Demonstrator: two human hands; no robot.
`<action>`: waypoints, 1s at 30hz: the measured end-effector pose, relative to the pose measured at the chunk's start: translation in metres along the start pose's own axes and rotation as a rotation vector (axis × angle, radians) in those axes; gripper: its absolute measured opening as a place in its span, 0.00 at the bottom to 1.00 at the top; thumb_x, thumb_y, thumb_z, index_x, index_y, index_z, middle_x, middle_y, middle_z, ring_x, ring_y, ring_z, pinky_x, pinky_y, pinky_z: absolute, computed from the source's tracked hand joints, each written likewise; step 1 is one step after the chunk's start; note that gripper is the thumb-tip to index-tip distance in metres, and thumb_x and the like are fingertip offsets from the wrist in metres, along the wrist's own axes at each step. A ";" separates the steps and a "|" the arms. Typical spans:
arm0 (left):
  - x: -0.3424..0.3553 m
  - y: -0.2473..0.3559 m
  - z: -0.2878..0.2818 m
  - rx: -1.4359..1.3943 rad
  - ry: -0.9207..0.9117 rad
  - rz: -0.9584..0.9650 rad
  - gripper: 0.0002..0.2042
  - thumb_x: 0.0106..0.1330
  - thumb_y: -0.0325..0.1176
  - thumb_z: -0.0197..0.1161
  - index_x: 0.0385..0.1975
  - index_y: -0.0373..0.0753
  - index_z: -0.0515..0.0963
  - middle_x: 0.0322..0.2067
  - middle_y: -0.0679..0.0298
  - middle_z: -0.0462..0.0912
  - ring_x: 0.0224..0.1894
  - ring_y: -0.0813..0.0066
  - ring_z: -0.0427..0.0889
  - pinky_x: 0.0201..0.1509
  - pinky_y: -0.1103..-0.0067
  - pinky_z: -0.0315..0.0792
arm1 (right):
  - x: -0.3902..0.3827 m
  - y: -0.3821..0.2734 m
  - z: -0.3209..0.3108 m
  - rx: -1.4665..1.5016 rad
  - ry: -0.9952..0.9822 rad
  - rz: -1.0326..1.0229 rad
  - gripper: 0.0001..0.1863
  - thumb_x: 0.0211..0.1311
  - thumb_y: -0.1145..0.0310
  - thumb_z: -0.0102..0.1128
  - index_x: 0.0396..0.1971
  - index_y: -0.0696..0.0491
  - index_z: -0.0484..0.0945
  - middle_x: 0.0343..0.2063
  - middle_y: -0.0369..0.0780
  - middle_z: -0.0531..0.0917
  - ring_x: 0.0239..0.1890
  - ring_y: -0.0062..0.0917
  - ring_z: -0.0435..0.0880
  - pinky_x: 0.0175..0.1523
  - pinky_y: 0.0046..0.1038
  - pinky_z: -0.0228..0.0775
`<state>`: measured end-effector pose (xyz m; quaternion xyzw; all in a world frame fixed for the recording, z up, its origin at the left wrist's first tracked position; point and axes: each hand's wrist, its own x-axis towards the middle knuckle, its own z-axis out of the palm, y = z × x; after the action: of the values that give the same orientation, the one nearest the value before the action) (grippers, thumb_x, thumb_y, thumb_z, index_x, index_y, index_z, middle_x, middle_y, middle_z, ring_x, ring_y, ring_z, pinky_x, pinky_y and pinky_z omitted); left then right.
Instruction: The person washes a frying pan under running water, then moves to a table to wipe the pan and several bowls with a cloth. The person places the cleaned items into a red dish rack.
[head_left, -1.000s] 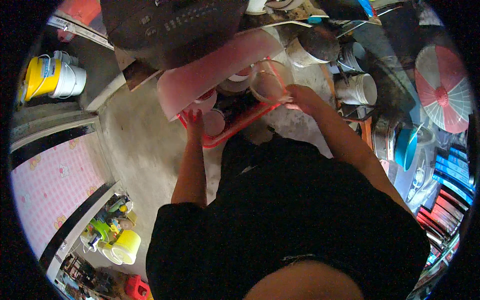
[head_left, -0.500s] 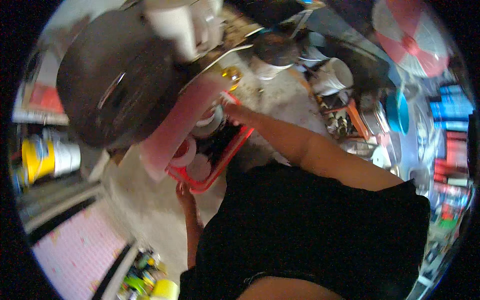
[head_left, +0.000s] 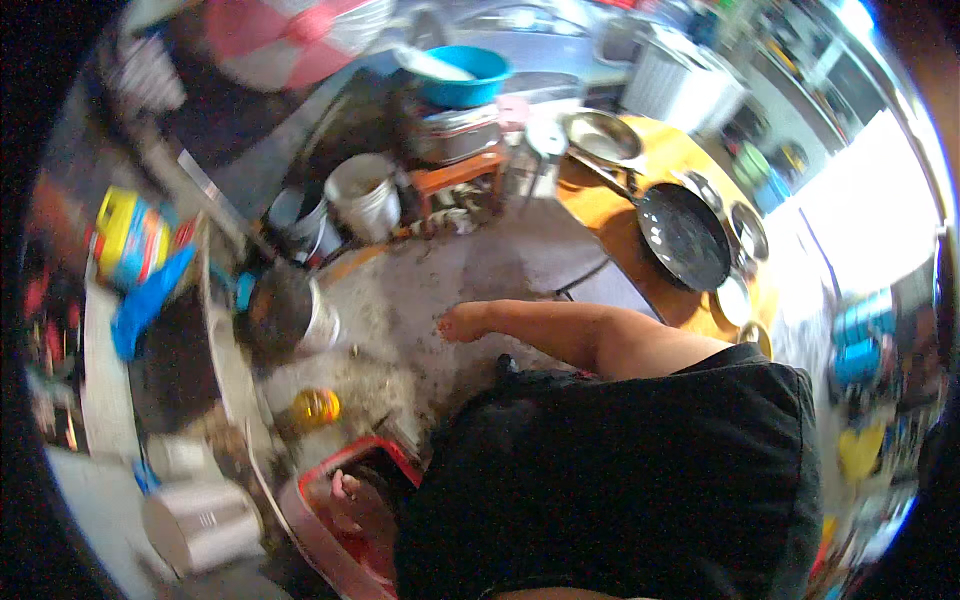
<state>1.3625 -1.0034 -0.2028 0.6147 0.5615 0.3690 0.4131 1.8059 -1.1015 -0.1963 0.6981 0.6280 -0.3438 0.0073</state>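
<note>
My right hand (head_left: 462,322) is stretched out over the stained floor with nothing in it. Its fingers look loose and apart, though slightly blurred. My left hand (head_left: 345,498) is at the red plastic basket (head_left: 290,500) at the lower left, overlapping its inside. Its fingertips show, but blur hides whether they grip anything. What lies in the basket is dark and mostly hidden by my hand and black shirt. Just beyond the basket, a bottle of yellow liquid (head_left: 317,406) is on the floor.
White buckets (head_left: 364,200) and a dark-mouthed pail (head_left: 318,318) stand ahead. An orange stool (head_left: 455,175) bears containers and a blue basin (head_left: 468,80). To the right, a wooden table (head_left: 610,215) holds a black wok (head_left: 683,235) and other pans. A pale bucket (head_left: 200,525) is at lower left.
My view has swung to the right, bringing the table of pans in. My right hand has let go of the basket's rim and moved away. The basket now appears lower left.
</note>
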 end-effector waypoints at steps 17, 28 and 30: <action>0.034 0.197 0.422 0.017 -0.712 0.487 0.19 0.69 0.39 0.54 0.54 0.34 0.68 0.52 0.53 0.68 0.52 0.62 0.71 0.56 0.70 0.67 | -0.377 0.225 -0.044 0.756 1.070 0.712 0.19 0.65 0.59 0.50 0.52 0.51 0.74 0.46 0.42 0.81 0.49 0.32 0.80 0.56 0.32 0.69; 0.019 0.313 0.682 0.131 -1.290 0.192 0.20 0.70 0.41 0.53 0.54 0.33 0.68 0.49 0.61 0.72 0.48 0.71 0.73 0.50 0.73 0.70 | -0.435 0.242 0.024 0.756 1.291 1.035 0.18 0.65 0.61 0.51 0.51 0.54 0.75 0.44 0.46 0.81 0.47 0.35 0.80 0.54 0.30 0.70; 0.007 0.341 0.743 0.109 -1.365 0.205 0.20 0.70 0.43 0.53 0.54 0.35 0.68 0.50 0.61 0.72 0.49 0.70 0.73 0.51 0.73 0.71 | -0.439 0.237 0.032 0.863 1.316 1.089 0.20 0.64 0.61 0.51 0.52 0.54 0.74 0.50 0.48 0.78 0.54 0.39 0.76 0.59 0.35 0.66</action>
<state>2.1765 -1.0754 -0.1754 0.7793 0.1326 -0.0917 0.6056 2.0106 -1.5484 -0.1063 0.8902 -0.0857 -0.0336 -0.4461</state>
